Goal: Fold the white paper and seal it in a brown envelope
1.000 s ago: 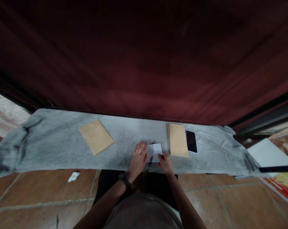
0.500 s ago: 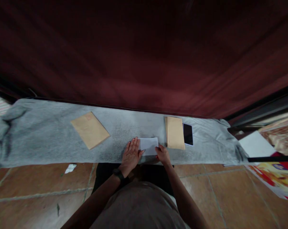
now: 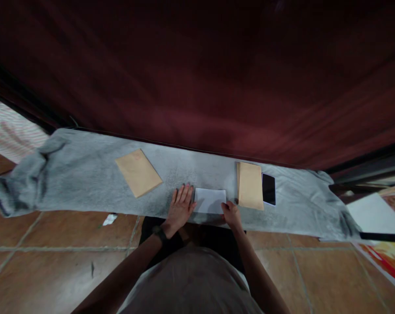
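A folded white paper [image 3: 210,201] lies on a long grey cloth [image 3: 86,183] spread on the floor in front of me. My left hand [image 3: 180,206] rests flat on the cloth with fingers stretched out, its fingertips against the paper's left edge. My right hand [image 3: 231,213] is curled at the paper's near right corner and pinches that corner. A dark watch sits on my left wrist.
A brown envelope [image 3: 138,172] lies on the cloth to the left. A stack of brown envelopes [image 3: 250,185] and a dark phone [image 3: 268,189] lie to the right. A dark red curtain [image 3: 197,78] hangs behind. Tiled floor, a paper scrap [image 3: 109,219] and white sheets [image 3: 374,213] surround.
My left hand slid off the top of the paper to its left edge, and the paper now lies flatter and wider. The camera view shifted slightly.
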A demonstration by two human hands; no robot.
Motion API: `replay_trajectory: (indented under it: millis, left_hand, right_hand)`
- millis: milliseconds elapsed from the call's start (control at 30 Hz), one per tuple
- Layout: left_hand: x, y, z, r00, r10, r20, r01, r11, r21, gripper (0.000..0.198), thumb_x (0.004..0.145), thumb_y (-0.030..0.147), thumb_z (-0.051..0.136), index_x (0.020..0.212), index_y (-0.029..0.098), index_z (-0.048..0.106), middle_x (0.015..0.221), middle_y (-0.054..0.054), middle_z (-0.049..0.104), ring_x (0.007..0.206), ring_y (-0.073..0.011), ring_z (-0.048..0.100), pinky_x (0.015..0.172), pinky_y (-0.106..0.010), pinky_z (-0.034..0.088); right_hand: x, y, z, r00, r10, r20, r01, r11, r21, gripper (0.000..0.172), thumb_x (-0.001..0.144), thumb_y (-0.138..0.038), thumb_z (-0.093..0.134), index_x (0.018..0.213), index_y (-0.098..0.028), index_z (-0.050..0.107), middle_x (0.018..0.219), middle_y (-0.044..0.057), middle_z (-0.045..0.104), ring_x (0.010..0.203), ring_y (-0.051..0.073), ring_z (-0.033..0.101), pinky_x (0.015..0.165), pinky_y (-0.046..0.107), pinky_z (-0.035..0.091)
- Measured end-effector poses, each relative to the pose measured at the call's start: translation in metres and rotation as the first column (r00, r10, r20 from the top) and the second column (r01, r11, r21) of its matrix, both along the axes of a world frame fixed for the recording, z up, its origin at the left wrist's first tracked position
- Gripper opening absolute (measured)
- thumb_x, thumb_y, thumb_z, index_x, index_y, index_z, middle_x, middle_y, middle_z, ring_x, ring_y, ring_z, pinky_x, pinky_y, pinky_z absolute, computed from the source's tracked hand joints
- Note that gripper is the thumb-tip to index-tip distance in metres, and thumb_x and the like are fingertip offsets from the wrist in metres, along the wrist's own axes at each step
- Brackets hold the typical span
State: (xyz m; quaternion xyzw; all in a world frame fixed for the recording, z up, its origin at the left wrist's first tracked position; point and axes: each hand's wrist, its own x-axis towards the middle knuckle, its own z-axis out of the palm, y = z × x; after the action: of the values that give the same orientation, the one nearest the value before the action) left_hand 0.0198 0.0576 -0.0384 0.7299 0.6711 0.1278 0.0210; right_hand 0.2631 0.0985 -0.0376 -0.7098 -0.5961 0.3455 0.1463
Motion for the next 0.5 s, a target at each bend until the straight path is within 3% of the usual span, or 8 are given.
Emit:
replay_trajectory:
  millis: [67,167,233,367,500]
  left_hand:
    - [-0.03,-0.001,0.006,0.988,0.151,0.008,-0.152,0.987,0.058,0.064,0.1,0.043,0.034,0.156,0.011,0.03,0.161,-0.015,0.033,0.152,-0.0302,0.023,0.123,-0.053,0.017]
    - [-0.084,-0.006,0.013,0.922,0.388,0.018,-0.387,0.914,0.119,0.067,0.1,0.043,0.034,0.157,0.008,0.025,0.161,-0.02,0.03,0.152,-0.0334,0.021,0.121,-0.057,0.018]
    - [-0.117,-0.012,0.015,0.886,0.463,0.002,-0.461,0.881,0.105,0.066,0.099,0.044,0.035,0.155,0.008,0.029,0.159,-0.023,0.033,0.15,-0.0377,0.024,0.116,-0.061,0.023]
    - [-0.152,-0.026,0.017,0.946,0.316,-0.074,-0.315,0.949,0.029,0.044,0.101,0.035,0.035,0.134,0.015,0.055,0.143,-0.019,0.055,0.134,-0.0331,0.048,0.106,-0.05,0.039]
    - [-0.154,-0.029,0.024,0.971,0.22,-0.099,-0.218,0.976,0.024,0.037,0.101,0.023,0.03,0.126,0.017,0.057,0.124,-0.014,0.066,0.114,-0.0294,0.059,0.093,-0.041,0.044]
  right_hand:
    - [0.001,-0.001,0.0,1.0,0.004,-0.018,-0.004,1.0,0.001,0.028,0.091,-0.037,0.046,0.088,-0.02,0.069,0.062,0.001,0.064,0.058,0.017,0.062,0.056,0.024,0.042]
    - [0.001,-0.002,-0.001,1.0,0.009,-0.019,-0.009,1.0,0.006,0.028,0.091,-0.036,0.045,0.086,-0.02,0.068,0.06,0.0,0.062,0.058,0.017,0.061,0.056,0.025,0.042]
    - [0.001,-0.002,-0.002,1.0,0.005,-0.014,-0.004,1.0,0.013,0.028,0.091,-0.036,0.044,0.085,-0.021,0.066,0.06,0.0,0.061,0.058,0.018,0.06,0.057,0.025,0.041]
    - [0.0,-0.004,-0.002,0.999,-0.013,-0.051,0.014,1.0,0.018,0.027,0.092,-0.036,0.043,0.084,-0.022,0.065,0.06,0.0,0.06,0.057,0.018,0.061,0.055,0.026,0.041]
    - [-0.001,-0.004,0.0,0.995,-0.02,-0.1,0.022,1.0,0.02,0.028,0.093,-0.037,0.043,0.086,-0.022,0.066,0.057,-0.001,0.058,0.055,0.018,0.061,0.054,0.025,0.041]
